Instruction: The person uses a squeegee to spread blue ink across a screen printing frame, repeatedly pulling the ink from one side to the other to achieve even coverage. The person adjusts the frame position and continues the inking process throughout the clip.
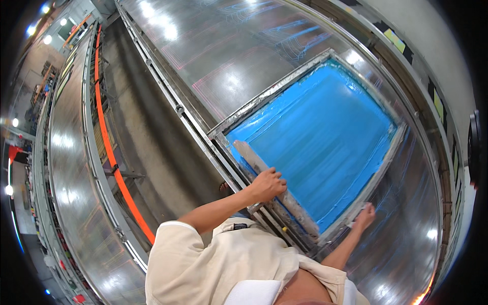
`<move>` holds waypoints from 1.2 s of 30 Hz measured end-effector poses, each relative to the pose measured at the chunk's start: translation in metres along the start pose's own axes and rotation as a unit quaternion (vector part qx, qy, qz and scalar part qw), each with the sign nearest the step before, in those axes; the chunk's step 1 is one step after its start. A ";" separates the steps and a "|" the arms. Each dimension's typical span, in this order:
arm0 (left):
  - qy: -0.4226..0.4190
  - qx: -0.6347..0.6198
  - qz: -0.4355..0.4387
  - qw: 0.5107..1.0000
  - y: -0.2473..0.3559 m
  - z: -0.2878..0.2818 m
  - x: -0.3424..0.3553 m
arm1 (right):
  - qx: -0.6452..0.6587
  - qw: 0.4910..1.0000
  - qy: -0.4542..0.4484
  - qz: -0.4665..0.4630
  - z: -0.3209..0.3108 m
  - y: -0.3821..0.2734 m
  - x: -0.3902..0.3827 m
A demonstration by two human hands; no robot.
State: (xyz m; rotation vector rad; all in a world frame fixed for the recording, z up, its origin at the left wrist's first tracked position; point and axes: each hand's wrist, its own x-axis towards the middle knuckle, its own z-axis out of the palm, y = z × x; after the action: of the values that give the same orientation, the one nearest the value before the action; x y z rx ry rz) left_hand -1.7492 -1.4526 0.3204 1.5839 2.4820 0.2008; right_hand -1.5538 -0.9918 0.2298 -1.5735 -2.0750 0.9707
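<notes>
Metal table, squeegee along the frame's near side

Across the long metal table (218,63) lies a frame (269,94) of blue ink (325,137). My left hand (268,185) is closed around the middle of the squeegee (299,208), whose long axis slants from upper left to lower right. My right hand (364,217), farther off, is at the frame's right edge, fingers bent; whether it grips, I cannot tell.

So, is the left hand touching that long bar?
Touching: the head view shows the left hand closed over the long bar, about midway along its length.
</notes>
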 end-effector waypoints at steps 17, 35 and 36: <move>0.059 0.005 0.022 0.998 -0.018 -0.010 -0.013 | 0.137 0.987 0.057 -0.064 0.036 -0.033 -0.066; 0.012 0.040 0.073 0.996 0.010 -0.013 -0.043 | 0.171 0.980 0.091 -0.043 0.027 -0.018 -0.063; 0.019 0.042 0.070 0.996 0.008 -0.010 -0.044 | 0.172 0.981 0.085 -0.038 0.029 -0.023 -0.063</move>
State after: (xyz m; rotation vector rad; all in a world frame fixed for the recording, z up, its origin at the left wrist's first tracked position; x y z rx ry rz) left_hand -1.7267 -1.4898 0.3355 1.8057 2.4380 0.1485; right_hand -1.5686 -1.0634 0.2328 -1.3399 -1.7291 1.0598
